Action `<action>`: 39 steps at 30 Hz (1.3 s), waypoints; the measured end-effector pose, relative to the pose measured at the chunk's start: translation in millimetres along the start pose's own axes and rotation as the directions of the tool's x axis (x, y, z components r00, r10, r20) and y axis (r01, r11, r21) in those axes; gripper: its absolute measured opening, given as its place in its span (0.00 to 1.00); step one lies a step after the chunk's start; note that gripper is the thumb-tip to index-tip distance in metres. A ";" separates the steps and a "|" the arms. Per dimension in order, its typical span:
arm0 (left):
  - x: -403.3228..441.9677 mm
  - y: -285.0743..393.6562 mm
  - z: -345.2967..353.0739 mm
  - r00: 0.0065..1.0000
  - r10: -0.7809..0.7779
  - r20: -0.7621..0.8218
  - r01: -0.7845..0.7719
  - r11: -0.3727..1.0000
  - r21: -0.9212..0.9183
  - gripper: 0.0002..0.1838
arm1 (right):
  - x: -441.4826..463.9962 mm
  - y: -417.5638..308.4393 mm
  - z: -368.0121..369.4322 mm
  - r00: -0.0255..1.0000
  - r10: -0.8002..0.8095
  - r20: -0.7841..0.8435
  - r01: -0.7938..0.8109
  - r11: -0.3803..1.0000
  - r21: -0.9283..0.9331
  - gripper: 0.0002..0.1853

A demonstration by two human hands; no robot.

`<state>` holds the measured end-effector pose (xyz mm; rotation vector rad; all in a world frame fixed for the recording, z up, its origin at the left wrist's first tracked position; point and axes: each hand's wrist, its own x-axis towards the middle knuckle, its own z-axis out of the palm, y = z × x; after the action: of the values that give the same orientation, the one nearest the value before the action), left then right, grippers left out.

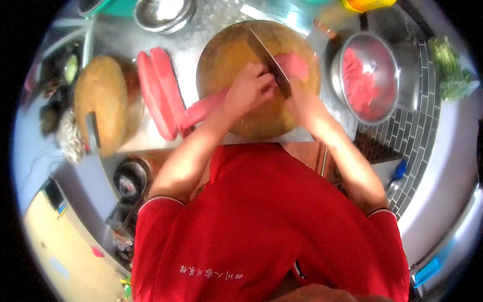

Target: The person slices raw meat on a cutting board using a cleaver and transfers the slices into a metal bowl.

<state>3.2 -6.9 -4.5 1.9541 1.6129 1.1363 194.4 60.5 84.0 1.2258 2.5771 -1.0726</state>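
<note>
On a round wooden chopping board, my left hand bends its fingers over a long strip of red meat and holds it down. The near end of the strip hangs past the board's left edge. My right hand, slightly blurred, grips a cleaver, its blade close beside my left fingertips. Cut meat pieces lie on the board to the right of the blade. The handle is mostly hidden in my right hand.
Two long meat strips lie on the metal table left of the board. A steel bowl of cut meat stands at the right, stacked metal bowls at the back. Another round board bears a knife at far left.
</note>
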 end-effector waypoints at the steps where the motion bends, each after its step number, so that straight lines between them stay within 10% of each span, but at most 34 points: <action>1: -1.6 -0.4 1.0 1.000 0.006 -0.009 -0.006 1.000 0.005 0.11 | -18.7 -6.9 -9.7 0.999 0.034 0.042 -0.034 0.999 0.003 0.15; 7: -1.6 -2.8 5.4 1.000 0.018 -0.015 -0.018 1.000 -0.003 0.09 | -87.7 -11.7 -37.4 0.968 0.162 0.194 -0.158 0.987 -0.038 0.18; 17: -2.2 -2.6 2.7 0.998 -0.006 0.060 0.003 0.999 0.052 0.09 | 14.1 6.6 20.0 0.994 0.104 0.022 -0.103 0.994 -0.038 0.19; 19: -1.3 -1.0 4.7 0.998 0.056 -0.018 -0.055 0.997 0.053 0.10 | 2.9 28.1 26.6 0.972 -0.005 -0.235 -0.004 0.999 -0.040 0.22; 28: -3.4 6.2 5.5 0.999 0.025 -0.033 -0.021 0.994 0.109 0.09 | -49.0 24.0 -36.5 0.920 0.386 -0.065 -0.322 0.840 0.436 0.19; 39: 1.1 12.8 3.4 1.000 -0.010 -0.012 0.011 0.993 0.114 0.06 | -42.1 13.9 6.7 0.999 0.014 -0.029 -0.012 0.998 0.059 0.15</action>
<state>14.1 -8.8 3.0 2.0103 1.7265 1.0748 231.3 35.1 86.4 1.2788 2.5731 -1.1440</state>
